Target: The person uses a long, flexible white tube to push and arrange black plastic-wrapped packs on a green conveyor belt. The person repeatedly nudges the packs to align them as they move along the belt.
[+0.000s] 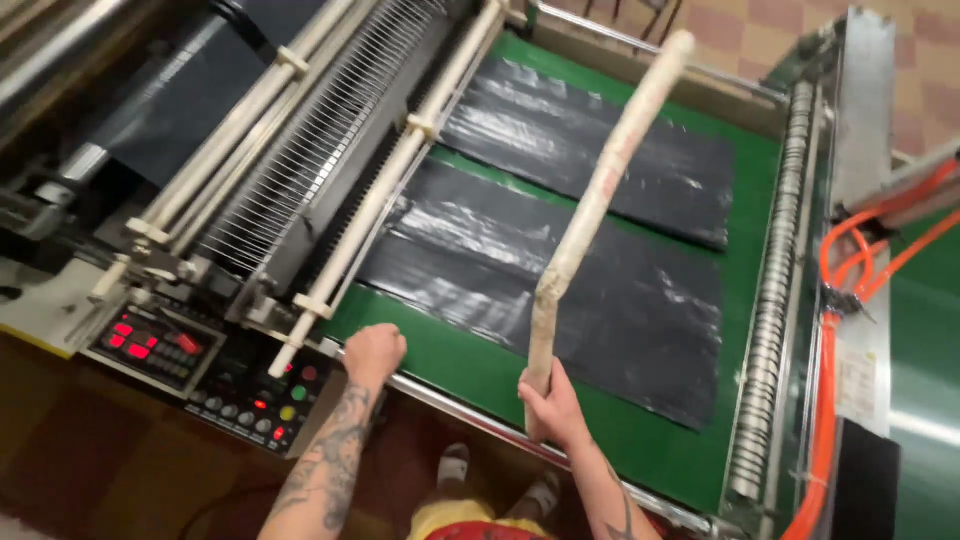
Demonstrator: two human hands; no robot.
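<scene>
At the far left sits the control panel (200,375) with its red displays and coloured buttons, and just right of it the left hand (373,352) rests as a closed fist on the metal front edge of the machine, holding nothing that can be seen. That fist lies close to the end of the white roller bars (385,185) and the comb of thin wires (300,140) above them — if the rollers are turning, a knuckle or a sleeve edge drawn toward them is the plainest hazard here, and leaning weight on that hand would bring it nearer. Further right, two stacks of black plastic sheets (560,270) lie flat on the green belt (450,360), one nearer and one beyond it. The right hand (552,400) is wrapped tight around the lower end of a long pale stick (600,190), which rises at a slant over the sheets with its far tip above the back of the belt. The stick looks bent near the grip, so pressing hard could make it buckle or slip sideways and scuff or shift the stacks — the film looks slick and thin. At the right edge, orange hoses (850,250) run beside a ribbed roller (775,300); a wide swing of the stick could snag them.
</scene>
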